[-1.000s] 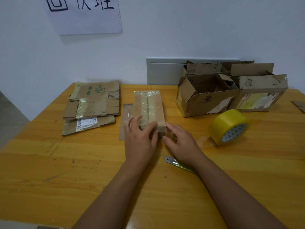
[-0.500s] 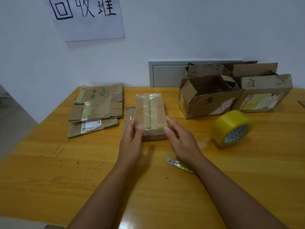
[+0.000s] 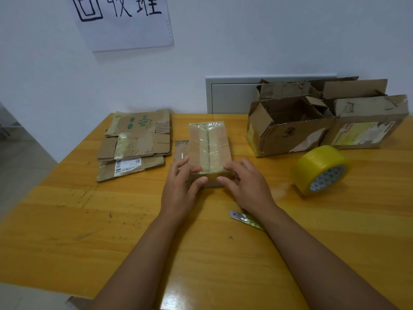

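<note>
Small cardboard box [image 3: 209, 148] at mid-desk, top sealed lengthwise with glossy clear tape, long axis pointing away from the person. Gripped at its near end from both sides. Left hand [image 3: 181, 189] at the near left corner, fingers [image 3: 178, 163] curled over the top edge, thumb pressed on the near face. Right hand [image 3: 248, 186] at the near right corner, fingers laid over the top, thumb likewise on the near face. Thumb tips close together, apart. Cannot tell whether the box sits flat on the desk [image 3: 67, 220] or is raised a little.

Just left of the box and partly hidden behind it, a flat cardboard scrap [image 3: 181, 151]. Beside the right wrist, a knife blade [image 3: 244, 219] lying on the wood, its rear part wrapped in yellowish tape. Further right, well apart from the hands, a roll of yellow packing tape [image 3: 321, 170], tipped at a slant. To the left, a stack of flattened cartons [image 3: 136, 142], one with a printed label.

At the right rear, an open carton [image 3: 288, 130] with flaps up, touching a battered carton [image 3: 368, 124] beside it. On the white wall, a grey panel [image 3: 230, 95] and a paper sign [image 3: 123, 21] with handwritten characters.
</note>
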Available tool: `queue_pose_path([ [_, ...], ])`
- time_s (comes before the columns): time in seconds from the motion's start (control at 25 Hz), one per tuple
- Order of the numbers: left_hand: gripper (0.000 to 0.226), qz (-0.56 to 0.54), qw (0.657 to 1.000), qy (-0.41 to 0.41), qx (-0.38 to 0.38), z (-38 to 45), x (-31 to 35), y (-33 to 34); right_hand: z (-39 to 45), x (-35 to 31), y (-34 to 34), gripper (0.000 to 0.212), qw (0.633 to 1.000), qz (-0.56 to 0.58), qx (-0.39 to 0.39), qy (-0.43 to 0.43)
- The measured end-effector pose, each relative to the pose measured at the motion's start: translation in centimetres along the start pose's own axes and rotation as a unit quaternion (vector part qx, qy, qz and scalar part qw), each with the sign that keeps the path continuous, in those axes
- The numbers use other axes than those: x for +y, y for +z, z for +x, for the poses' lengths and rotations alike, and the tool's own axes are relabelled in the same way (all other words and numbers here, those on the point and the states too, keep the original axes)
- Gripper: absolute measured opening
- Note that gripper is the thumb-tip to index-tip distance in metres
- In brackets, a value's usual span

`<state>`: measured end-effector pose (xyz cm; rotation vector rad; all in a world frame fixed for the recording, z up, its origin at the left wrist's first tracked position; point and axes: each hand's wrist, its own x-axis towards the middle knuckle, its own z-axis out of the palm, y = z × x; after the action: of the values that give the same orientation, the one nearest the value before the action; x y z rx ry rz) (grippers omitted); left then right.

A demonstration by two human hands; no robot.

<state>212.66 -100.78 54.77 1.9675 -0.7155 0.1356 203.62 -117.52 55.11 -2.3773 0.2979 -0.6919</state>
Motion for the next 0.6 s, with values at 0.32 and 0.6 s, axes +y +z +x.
queue_pose_path([
  [0.32,0.040,-0.061,0.998,-0.017,-0.017,-0.6,0.0,-0.5,-0.3,0.8,-0.7,0.031,0.999,0.024,-0.007,-0.026],
  [0.6,0.036,-0.073,0.996,-0.049,0.007,-0.6,-0.4,-0.4,-0.5,1.7,-1.4,0.042,0.998,0.048,-0.024,-0.026],
])
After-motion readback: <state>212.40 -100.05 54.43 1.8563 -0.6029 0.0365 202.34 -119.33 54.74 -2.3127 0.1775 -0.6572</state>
